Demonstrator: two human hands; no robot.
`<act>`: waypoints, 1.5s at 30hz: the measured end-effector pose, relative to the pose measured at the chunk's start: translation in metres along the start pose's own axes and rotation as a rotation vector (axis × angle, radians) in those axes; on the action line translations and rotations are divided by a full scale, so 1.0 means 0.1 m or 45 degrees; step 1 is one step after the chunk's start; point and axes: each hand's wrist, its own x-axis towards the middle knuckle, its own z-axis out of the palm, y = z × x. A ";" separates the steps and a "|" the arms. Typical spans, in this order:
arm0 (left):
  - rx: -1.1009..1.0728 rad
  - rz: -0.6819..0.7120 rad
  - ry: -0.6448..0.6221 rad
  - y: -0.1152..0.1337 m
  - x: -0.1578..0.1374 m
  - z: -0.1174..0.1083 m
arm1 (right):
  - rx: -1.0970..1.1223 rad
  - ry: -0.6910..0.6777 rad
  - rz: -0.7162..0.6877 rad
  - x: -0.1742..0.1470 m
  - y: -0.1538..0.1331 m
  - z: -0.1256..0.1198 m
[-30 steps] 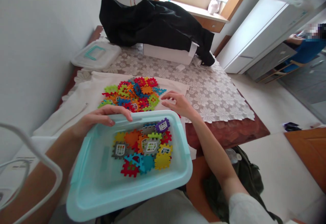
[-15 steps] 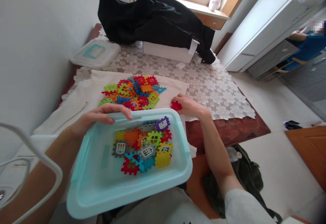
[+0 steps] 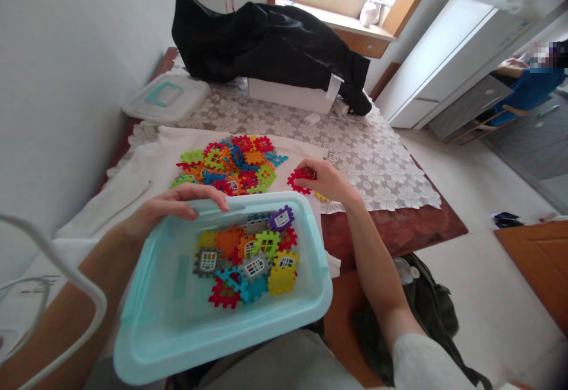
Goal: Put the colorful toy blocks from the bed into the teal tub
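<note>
A pale turquoise plastic bin (image 3: 155, 342) is tilted toward me over the table's front edge, with several interlocking plastic blocks inside: grey, yellow, orange, red, green, blue, purple. My left hand (image 3: 181, 200) grips its far rim near the left corner, thumb and fingers over the edge. My right hand (image 3: 331, 180), to the right of the bin, pinches a red notched block (image 3: 300, 181) just above the white cloth. Part of a yellow block (image 3: 322, 197) shows under that hand. Behind the bin, a heap of coloured blocks (image 3: 252, 158) lies on the cloth (image 3: 177, 141).
A white lid (image 3: 190, 97) with a turquoise handle lies at the back left. Black fabric (image 3: 266, 41) covers a white box (image 3: 288, 95). Small white window pieces (image 3: 335, 152) lie on the lace tablecloth. A white cable (image 3: 84, 283) crosses the left foreground. A person in blue sits at far right.
My right hand has shifted slightly left and up, showing more of the red block. The yellow block beneath has come into view. My left hand keeps its hold on the bin.
</note>
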 end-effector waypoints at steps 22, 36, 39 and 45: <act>0.011 0.012 0.008 0.00 0.00 0.00 | 0.017 -0.105 -0.052 0.00 -0.08 0.24; -0.024 0.049 -0.093 -0.12 0.08 -0.13 | -0.289 -0.401 -0.025 -0.09 -0.24 0.28; -0.010 0.040 -0.067 -0.09 0.06 -0.10 | -0.045 -0.371 -0.027 -0.05 -0.18 0.28; 0.052 0.035 0.001 0.00 0.01 0.00 | 0.596 0.051 -0.038 0.08 -0.11 0.31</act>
